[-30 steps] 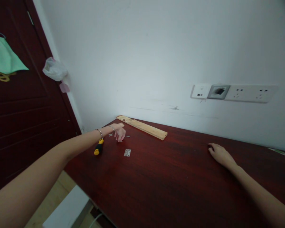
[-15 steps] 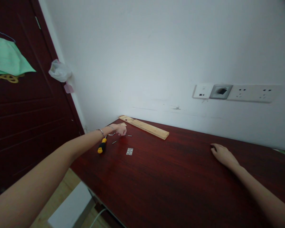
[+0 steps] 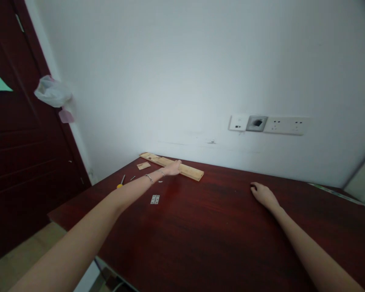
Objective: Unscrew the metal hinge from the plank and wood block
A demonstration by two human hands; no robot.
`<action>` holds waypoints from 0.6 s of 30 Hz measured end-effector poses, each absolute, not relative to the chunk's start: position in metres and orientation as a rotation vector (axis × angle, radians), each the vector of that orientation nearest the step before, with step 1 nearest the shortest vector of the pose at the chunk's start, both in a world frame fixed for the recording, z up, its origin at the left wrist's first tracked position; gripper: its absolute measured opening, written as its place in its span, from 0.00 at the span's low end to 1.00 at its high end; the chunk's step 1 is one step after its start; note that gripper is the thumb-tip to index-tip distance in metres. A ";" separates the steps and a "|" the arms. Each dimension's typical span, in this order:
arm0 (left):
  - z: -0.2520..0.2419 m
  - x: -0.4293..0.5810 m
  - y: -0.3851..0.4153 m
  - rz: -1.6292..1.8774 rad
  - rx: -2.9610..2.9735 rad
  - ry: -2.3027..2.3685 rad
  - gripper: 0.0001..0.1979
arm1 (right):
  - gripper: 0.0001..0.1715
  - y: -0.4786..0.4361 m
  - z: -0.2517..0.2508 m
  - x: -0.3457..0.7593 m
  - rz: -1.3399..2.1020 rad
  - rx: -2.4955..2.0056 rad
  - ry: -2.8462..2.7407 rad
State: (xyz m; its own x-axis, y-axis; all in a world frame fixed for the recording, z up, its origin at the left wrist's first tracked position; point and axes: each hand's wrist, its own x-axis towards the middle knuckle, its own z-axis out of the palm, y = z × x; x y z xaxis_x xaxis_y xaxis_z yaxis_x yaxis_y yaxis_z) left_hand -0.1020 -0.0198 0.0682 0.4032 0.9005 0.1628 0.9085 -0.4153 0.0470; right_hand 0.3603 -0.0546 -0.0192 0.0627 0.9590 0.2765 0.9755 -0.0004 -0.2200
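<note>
My left hand (image 3: 172,168) reaches far across the dark red table (image 3: 219,235) and rests its fingers on the long pale wooden strip (image 3: 188,171) lying near the wall. Whether the fingers grip the strip is too small to tell. A small wooden piece (image 3: 143,165) lies left of the strip. A little metal hinge (image 3: 154,199) sits below my forearm. A yellow-handled screwdriver (image 3: 120,183) and a few loose screws (image 3: 132,178) lie further left. My right hand (image 3: 263,194) lies flat on the table, palm down, holding nothing.
A white wall with a row of sockets (image 3: 267,124) rises behind the table. A dark red door (image 3: 15,154) stands at the left, with a white plastic bag (image 3: 50,91) hanging beside it. The table's left edge drops to a pale floor (image 3: 12,263).
My left hand left the screws by the screwdriver and moved right onto the wooden strip. The view shifted, so everything sits further left. My right hand stayed on the table.
</note>
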 end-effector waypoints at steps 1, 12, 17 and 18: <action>0.064 -0.084 -0.019 -0.271 -2.605 -1.618 0.23 | 0.17 -0.057 -0.017 0.358 -0.059 -2.022 -1.914; 0.018 0.044 -0.044 -0.370 -2.724 -1.171 0.23 | 0.18 -0.077 -0.001 0.337 -0.054 -2.155 -1.790; 0.005 0.046 -0.038 -0.441 -2.708 -1.242 0.21 | 0.19 -0.082 0.001 0.331 -0.060 -2.157 -1.774; 0.003 0.045 -0.036 -0.460 -2.697 -1.269 0.20 | 0.19 -0.082 0.002 0.331 -0.059 -2.155 -1.773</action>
